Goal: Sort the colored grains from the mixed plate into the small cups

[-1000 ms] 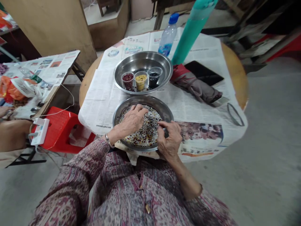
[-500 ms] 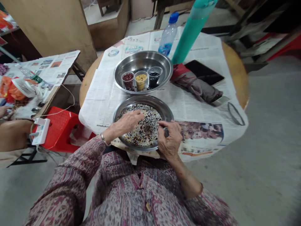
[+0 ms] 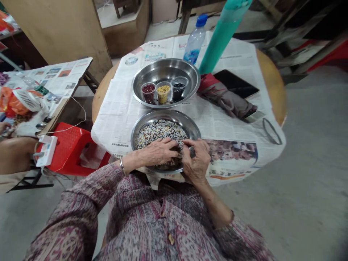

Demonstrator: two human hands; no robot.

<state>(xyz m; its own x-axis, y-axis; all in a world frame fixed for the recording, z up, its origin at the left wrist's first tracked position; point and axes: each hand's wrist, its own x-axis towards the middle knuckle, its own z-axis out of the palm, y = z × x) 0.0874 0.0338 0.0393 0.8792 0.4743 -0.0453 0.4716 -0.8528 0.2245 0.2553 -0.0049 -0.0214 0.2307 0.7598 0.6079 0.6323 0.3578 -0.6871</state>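
Observation:
In front of me a steel basin (image 3: 140, 125) holds a mix of small white, black, yellow and dark red grains or beads (image 3: 163, 130). My left hand (image 3: 159, 151) lies over the near right part of the mix, fingers apart and bent down; I see nothing held in it. At the basin's right rim is my right hand (image 3: 197, 157), its thumb and forefinger drawn together above the grains. What they pinch, if anything, is too small to make out. Behind, a second steel basin (image 3: 152, 70) carries three clear cups: dark red (image 3: 148, 95), yellow (image 3: 163, 95) and black (image 3: 178, 90) pieces.
Newspaper (image 3: 114, 108) covers the round table. Farther back stand a blue-capped bottle (image 3: 193, 43) and a tall teal bottle (image 3: 221, 40). A folded umbrella (image 3: 225, 96), a dark tablet (image 3: 236, 83) and a black loop (image 3: 272, 131) lie right. Left are a red stool (image 3: 67, 148) and another person's leg (image 3: 16, 156).
My left hand has moved right and toward me across the grains, coming close to my right hand, and its fingers have spread. The right hand has stayed in place.

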